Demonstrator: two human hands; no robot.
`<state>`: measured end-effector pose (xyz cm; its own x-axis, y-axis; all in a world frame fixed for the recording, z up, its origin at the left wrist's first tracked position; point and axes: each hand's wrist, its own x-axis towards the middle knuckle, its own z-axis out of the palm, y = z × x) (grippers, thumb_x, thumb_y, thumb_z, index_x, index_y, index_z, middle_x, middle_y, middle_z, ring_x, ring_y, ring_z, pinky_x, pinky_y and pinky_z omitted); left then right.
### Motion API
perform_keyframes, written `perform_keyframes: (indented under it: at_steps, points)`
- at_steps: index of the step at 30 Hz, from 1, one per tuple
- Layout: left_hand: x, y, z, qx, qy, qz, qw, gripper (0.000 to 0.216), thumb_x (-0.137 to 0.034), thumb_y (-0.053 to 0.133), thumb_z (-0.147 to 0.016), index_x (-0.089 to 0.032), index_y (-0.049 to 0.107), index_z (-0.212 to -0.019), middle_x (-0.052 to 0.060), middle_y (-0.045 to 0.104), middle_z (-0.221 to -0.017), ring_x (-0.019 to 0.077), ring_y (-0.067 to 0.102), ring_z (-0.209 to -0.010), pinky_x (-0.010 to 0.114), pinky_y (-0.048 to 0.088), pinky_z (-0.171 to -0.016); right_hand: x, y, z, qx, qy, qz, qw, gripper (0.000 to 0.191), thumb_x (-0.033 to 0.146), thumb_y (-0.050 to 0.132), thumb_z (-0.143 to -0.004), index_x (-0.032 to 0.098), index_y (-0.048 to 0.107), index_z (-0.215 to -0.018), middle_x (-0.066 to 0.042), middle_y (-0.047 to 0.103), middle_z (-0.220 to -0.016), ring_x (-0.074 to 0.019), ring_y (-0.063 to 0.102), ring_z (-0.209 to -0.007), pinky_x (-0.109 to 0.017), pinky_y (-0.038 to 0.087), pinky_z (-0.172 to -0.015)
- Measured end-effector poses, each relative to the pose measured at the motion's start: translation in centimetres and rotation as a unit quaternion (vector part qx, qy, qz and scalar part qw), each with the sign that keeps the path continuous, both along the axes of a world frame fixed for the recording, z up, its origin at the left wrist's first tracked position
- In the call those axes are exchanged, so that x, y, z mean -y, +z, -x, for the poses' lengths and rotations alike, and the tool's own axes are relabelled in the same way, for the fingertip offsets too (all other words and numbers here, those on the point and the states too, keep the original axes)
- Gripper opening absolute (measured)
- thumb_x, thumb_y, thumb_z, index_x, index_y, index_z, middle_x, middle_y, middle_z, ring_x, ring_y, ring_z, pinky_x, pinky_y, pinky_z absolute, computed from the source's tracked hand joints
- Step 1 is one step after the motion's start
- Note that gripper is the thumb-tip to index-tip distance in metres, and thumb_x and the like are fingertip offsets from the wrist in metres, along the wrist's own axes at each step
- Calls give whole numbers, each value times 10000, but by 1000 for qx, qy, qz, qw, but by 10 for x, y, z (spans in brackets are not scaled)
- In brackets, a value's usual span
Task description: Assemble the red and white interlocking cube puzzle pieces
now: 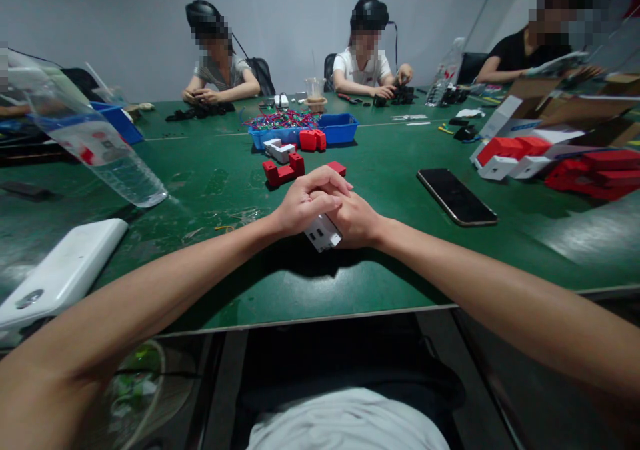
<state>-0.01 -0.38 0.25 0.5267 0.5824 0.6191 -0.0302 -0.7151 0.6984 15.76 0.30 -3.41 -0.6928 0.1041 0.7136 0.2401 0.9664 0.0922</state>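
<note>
My left hand [306, 200] and my right hand [356, 220] meet over the green table [300, 297], wrapped round a small white plastic housing [323, 234]. Its lower end sticks out beneath my fingers and shows dark rectangular slots; the rest is covered. My left fingers lie across the top of my right hand. Just beyond them sit a red U-shaped plastic part [285, 171] and another red piece [337, 168], partly hidden by my left hand. Farther back are a white part [280, 150] and a red block [313, 141].
A blue tray [338, 129] with coloured wires stands behind. A phone [457, 197] lies at right, near a cardboard box [530, 103] and red and white parts. At left are a water bottle [110, 150] and a white device [65, 270]. Several people sit around the table.
</note>
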Motion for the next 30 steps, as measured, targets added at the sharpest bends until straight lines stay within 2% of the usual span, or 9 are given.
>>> perform_keyframes:
  at_steps: [10, 18, 24, 30]
  points:
    - [-1, 1, 1, 4, -16, 20, 1000, 166, -304, 644, -751, -172, 682, -843, 53, 699, -928, 223, 646, -933, 415, 502, -923, -1, -3, -1, -1, -17, 11, 1000, 500, 199, 599, -740, 104, 548, -1228, -200, 581, -1243, -310, 540, -1224, -520, 549, -937]
    - [-1, 1, 1, 1, -14, 12, 1000, 196, -327, 655, -765, -162, 678, -868, 62, 693, -943, 227, 649, -950, 412, 500, -925, 2, 1, -1, 9, -27, 26, 999, 534, 218, 623, -710, 146, 526, -1230, -170, 590, -1240, -301, 550, -1197, -513, 540, -950]
    - [0, 1, 1, 2, -10, 16, 1000, 185, -332, 650, -763, -170, 674, -850, 56, 696, -937, 231, 651, -950, 417, 503, -920, 2, 0, -2, 1, -11, 27, 1000, 567, 206, 623, -713, 120, 509, -1261, -191, 564, -1261, -318, 519, -1228, -522, 514, -974]
    - [4, 2, 0, 8, 2, 24, 1000, 167, -299, 633, -748, -162, 674, -834, 66, 701, -941, 238, 650, -972, 418, 496, -933, 1, 0, -1, -1, 0, 16, 1000, 514, 190, 619, -735, 99, 533, -1234, -184, 576, -1198, -311, 533, -1176, -507, 534, -936]
